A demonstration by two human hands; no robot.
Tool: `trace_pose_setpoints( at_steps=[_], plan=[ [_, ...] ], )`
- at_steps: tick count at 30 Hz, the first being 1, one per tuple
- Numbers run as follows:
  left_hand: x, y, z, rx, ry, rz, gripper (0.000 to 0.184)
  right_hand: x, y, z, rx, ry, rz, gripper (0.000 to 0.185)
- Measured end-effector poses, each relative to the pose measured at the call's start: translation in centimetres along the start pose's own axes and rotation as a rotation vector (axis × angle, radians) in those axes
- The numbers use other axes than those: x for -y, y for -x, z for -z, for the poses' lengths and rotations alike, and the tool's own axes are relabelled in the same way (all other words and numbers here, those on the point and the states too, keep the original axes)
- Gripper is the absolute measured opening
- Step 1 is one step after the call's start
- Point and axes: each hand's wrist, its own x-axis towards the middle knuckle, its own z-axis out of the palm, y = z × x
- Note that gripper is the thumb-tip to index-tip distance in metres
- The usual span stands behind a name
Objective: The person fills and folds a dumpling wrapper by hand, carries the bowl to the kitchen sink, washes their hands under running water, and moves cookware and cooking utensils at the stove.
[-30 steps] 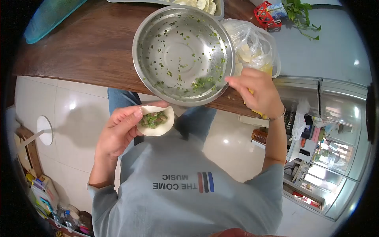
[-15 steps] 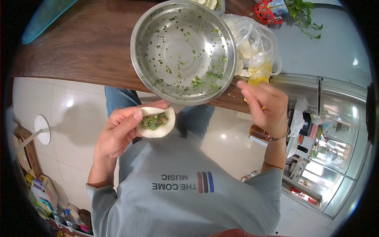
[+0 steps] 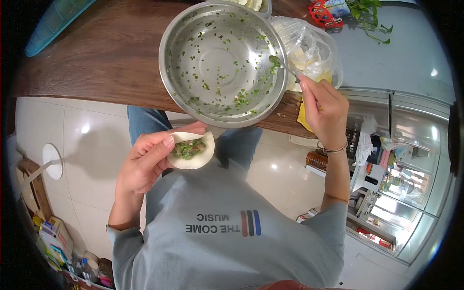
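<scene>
My left hand (image 3: 145, 159) holds a round dumpling wrapper (image 3: 207, 155), thumb on its near edge and fingers beneath. On the wrapper lies a heap of green-flecked filling (image 3: 187, 149). In my right hand (image 3: 326, 108) is a metal spoon (image 3: 291, 72), gripped by its handle between thumb and fingers. Its bowl, with bits of chopped green on it, is at the right inner wall of a large steel bowl (image 3: 166, 67). Scattered chopped greens cling to the inside of that bowl.
A clear plastic bag (image 3: 321, 53) with pale wrappers lies right of the bowl on the wooden table (image 3: 96, 63). Behind stands a container of finished dumplings (image 3: 251, 4). A teal plastic item (image 3: 55, 24) is at upper left, a plant in a red holder (image 3: 326, 13) at upper right.
My right hand has turned and moved slightly, and the spoon has shifted up along the bowl's right wall. My left hand and the filled wrapper have stayed put.
</scene>
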Motion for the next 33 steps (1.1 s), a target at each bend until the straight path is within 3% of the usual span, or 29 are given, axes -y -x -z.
trace_pose_setpoints(
  at_steps=[4, 6, 12, 14, 19, 24, 28, 33],
  plan=[
    [0.1, 0.0, 0.0, 0.002, 0.011, 0.009, 0.041, 0.8, 0.9, 0.0, 0.100, -0.105, 0.078, 0.013],
    [0.1, 0.0, -0.1, 0.001, 0.018, 0.020, 0.041, 2.0, 1.0, 0.5, 0.266, -0.297, 0.014, 0.013],
    [0.0, -0.1, -0.2, 0.022, 0.014, 0.013, 0.041, -0.1, 0.1, -1.6, 0.038, -0.165, 0.105, 0.015],
    [0.1, -0.1, -0.1, 0.012, 0.017, 0.010, 0.040, 1.2, 0.4, -1.1, 0.229, -0.294, 0.067, 0.012],
    [0.1, -0.1, -0.3, 0.019, 0.027, 0.020, 0.038, 0.6, 0.1, -1.8, 0.126, -0.159, 0.039, 0.010],
    [0.3, -0.1, -0.1, 0.007, 0.033, 0.014, 0.038, 0.8, 0.3, -1.2, 0.215, -0.370, 0.123, 0.015],
    [0.1, 0.0, -0.4, -0.012, 0.019, 0.025, 0.039, 0.2, -0.5, -1.3, 0.235, -0.327, 0.058, 0.013],
    [0.1, 0.0, -0.4, -0.009, 0.001, 0.016, 0.040, -1.2, -0.3, -1.1, 0.272, -0.420, 0.192, 0.021]
  ],
)
